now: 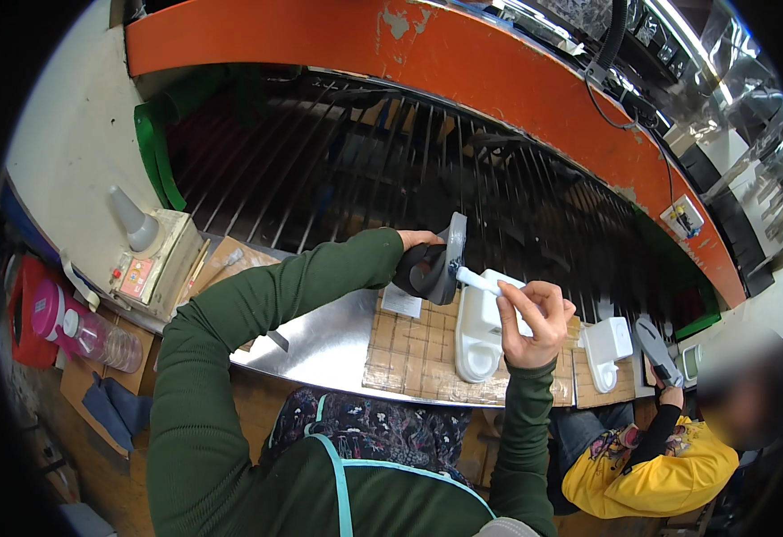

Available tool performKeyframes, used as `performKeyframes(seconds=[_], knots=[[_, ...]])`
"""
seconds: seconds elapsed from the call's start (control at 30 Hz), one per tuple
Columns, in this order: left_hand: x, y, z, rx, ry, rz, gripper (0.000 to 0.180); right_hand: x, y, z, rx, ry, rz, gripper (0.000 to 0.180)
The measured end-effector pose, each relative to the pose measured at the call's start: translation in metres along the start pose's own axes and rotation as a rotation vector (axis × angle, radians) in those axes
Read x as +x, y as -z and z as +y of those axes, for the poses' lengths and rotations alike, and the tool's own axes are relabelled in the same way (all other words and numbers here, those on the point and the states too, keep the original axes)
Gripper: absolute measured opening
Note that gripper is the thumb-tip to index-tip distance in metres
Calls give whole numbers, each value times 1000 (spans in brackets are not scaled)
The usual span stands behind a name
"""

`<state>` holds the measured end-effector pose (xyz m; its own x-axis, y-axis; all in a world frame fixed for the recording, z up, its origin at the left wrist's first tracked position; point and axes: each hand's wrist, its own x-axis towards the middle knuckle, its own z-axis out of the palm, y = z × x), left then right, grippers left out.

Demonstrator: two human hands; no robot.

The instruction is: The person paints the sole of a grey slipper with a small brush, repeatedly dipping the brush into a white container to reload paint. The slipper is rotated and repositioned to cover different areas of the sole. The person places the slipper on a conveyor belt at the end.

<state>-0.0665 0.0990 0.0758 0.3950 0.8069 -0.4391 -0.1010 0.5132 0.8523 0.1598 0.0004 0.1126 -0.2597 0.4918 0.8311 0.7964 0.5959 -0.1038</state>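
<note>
My left hand [419, 238] is closed on a black shoe [425, 271], held up over the front edge of the rods; most of its fingers are hidden behind the shoe. The shoe's grey sole [456, 240] is turned to the right. In a pinch between thumb and fingers, my right hand [537, 322] has a white-handled brush [481, 282], its dark tip touching or very close to the sole. Just below the brush stands a white plastic pot [476, 345] with a rounded front, partly behind my right hand.
Cardboard [409, 351] covers part of the metal bench top [320, 345]. Dark metal rods [275, 170] run beneath an orange beam [293, 36]. A beige box with a grey cone [134, 219] stands at left. At right, a co-worker in yellow [655, 470] holds a grey sole-shaped piece [655, 349] near another white pot [604, 353].
</note>
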Motion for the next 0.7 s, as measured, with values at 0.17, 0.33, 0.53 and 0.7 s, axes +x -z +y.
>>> performKeyframes(seconds=[0.17, 0.33, 0.53, 0.7], knots=[[2, 4, 0, -64, 8, -71, 41, 7, 1, 2, 0, 56, -18, 25], [6, 6, -13, -219, -78, -97, 38, -1, -26, -2, 456, -285, -96, 17], [-9, 23, -40, -498, -309, -112, 39, -36, -60, -42, 28, -230, 155, 24], [-22, 24, -68, -545, -486, -118, 39, -53, -52, -74, 256, -204, 10, 25]])
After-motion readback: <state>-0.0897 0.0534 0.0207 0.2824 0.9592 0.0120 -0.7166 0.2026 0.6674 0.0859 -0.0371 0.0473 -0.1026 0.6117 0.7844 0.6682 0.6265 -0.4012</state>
